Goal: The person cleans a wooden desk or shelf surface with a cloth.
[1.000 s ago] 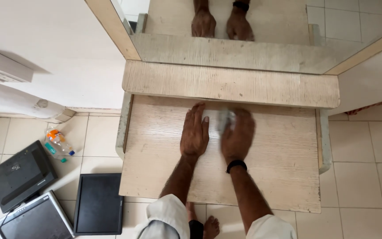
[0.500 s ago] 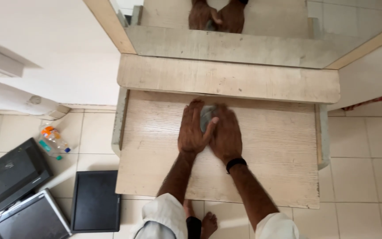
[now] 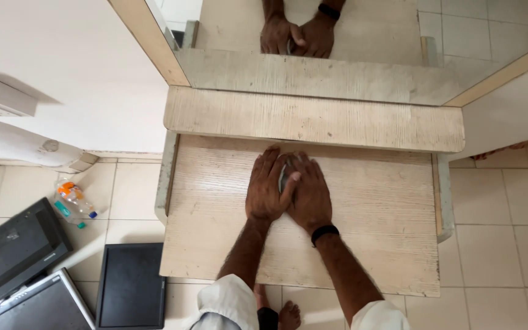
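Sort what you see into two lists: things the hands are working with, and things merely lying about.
In use: left hand, right hand, small grey cloth-like thing pressed under them, wooden tabletop.

Lying about: dark monitors on the floor, plastic bottles, mirror.

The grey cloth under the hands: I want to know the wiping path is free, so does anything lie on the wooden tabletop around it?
Nothing visible does. Left hand and right hand press the grey cloth on the bare tabletop; only the raised shelf borders it behind.
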